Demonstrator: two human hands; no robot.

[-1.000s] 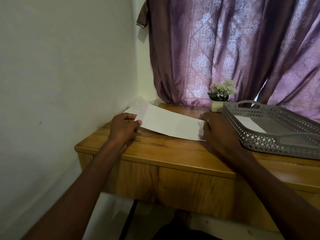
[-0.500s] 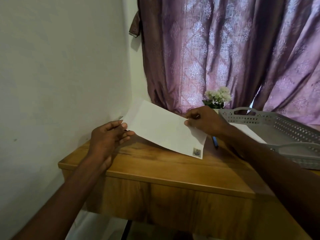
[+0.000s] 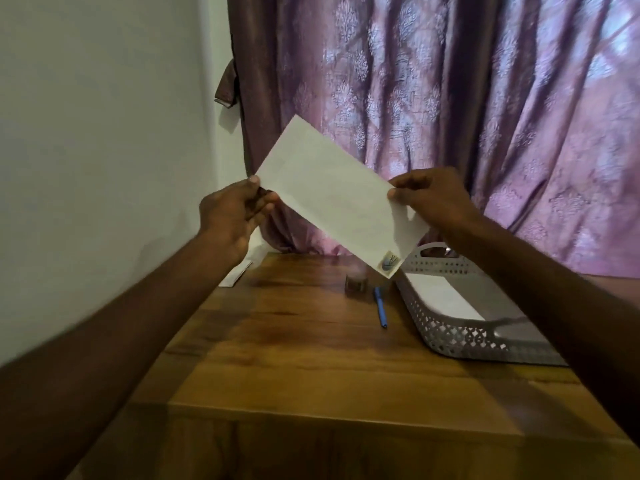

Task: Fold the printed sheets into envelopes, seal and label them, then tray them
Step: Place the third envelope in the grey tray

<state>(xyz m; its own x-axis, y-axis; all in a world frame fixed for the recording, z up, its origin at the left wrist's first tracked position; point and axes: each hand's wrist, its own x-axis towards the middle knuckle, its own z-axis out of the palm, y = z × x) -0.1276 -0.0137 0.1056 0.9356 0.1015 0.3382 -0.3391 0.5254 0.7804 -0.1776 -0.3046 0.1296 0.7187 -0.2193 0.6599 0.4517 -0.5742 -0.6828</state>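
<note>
A white envelope (image 3: 337, 197) with a small stamp in its lower right corner is held up in the air above the wooden table (image 3: 311, 358), tilted down to the right. My left hand (image 3: 235, 213) pinches its left edge. My right hand (image 3: 433, 199) pinches its upper right edge. A grey perforated tray (image 3: 450, 332) stands on the table at the right, with a white envelope (image 3: 443, 296) lying inside it.
A blue pen (image 3: 381, 306) and a small dark jar (image 3: 355, 282) lie on the table left of the tray. White paper (image 3: 239, 271) sits at the table's far left corner by the wall. A purple curtain (image 3: 450, 98) hangs behind.
Both hands lifted the envelope off the table and raised it high. The view tilted, so the pen and jar under it now show.
</note>
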